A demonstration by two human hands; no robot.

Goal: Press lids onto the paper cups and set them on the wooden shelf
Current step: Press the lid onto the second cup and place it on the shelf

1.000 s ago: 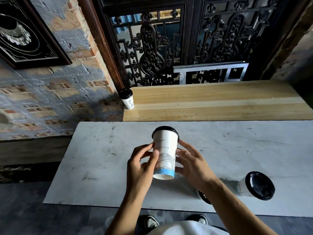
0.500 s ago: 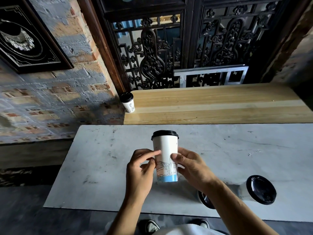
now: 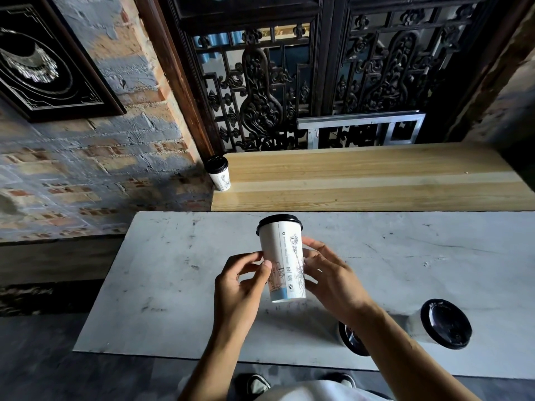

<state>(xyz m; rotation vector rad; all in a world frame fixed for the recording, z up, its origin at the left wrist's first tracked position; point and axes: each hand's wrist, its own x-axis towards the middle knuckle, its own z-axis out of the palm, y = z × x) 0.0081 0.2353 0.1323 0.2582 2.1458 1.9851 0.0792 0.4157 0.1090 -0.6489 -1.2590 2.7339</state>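
Cups with black lids flank the right forearm: one [image 3: 440, 324] on its side on the scuffed white table [image 3: 173, 285], another [image 3: 351, 338] mostly hidden, perhaps lying too. Left hand [image 3: 240, 287] and right hand [image 3: 333, 279] pinch the tall paper cup [image 3: 285, 264], lidded, blue-banded, line-drawn, fingers curled lightly around its lower wall above mid-table. Beyond, the pale wooden shelf [image 3: 376, 180] bears one lidded cup [image 3: 219, 172] at its left end.
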